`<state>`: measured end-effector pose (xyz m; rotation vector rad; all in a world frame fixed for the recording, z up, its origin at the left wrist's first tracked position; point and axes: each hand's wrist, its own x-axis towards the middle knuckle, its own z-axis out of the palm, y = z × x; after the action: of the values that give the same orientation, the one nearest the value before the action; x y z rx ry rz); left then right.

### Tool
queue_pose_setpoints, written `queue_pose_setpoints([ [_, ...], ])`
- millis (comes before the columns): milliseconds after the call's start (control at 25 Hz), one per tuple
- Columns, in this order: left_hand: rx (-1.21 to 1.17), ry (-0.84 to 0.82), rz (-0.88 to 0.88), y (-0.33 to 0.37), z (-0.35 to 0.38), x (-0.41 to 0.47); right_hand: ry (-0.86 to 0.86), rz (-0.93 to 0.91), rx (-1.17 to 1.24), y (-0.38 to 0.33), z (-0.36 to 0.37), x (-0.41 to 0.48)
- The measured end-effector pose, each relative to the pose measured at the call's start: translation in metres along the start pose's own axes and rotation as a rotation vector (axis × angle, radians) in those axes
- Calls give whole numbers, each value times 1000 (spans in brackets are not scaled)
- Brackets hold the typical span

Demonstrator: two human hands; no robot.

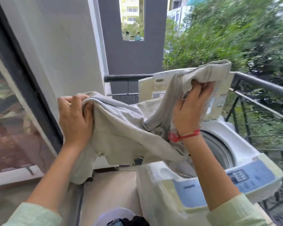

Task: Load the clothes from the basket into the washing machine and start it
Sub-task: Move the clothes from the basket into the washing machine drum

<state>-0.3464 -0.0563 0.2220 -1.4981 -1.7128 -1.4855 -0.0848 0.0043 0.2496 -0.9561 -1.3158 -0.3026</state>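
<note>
Both hands' fingers clamp a pale grey garment (121, 128) — crumpled; frayed hem.

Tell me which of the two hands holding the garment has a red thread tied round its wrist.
The right hand, gripping the grey garment above the open washing machine. The left hand, by the wall, has a bare wrist.
</note>
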Motion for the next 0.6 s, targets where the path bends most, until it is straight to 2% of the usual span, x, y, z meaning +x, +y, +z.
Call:
queue_pose_setpoints([
  [120,-27,-74,-5,54,59,-18,-33,202,-57,107,-26,13],
  [200,-14,-164,15,86,100,-37,-201,407,-30,191,-33,-3],
  [280,-6,-283,69,112,139,-62,-507,666,-14,264,-36,-34],
  [360,60,-442,74,119,179,-90,-935,885,-173,314,-39,-60],
  [440,137,-730,-39,115,211,-115,-1315,929,-360,343,-38,-76],
  [520,128,-1043,-148,104,219,-127,-1441,866,-369,345,-28,-69],
  [560,108,-1103,-190,99,215,-126,-1462,813,-306,339,-20,-62],
  [600,89,-1093,-234,90,208,-125,-1498,760,-202,332,-10,-56],
])
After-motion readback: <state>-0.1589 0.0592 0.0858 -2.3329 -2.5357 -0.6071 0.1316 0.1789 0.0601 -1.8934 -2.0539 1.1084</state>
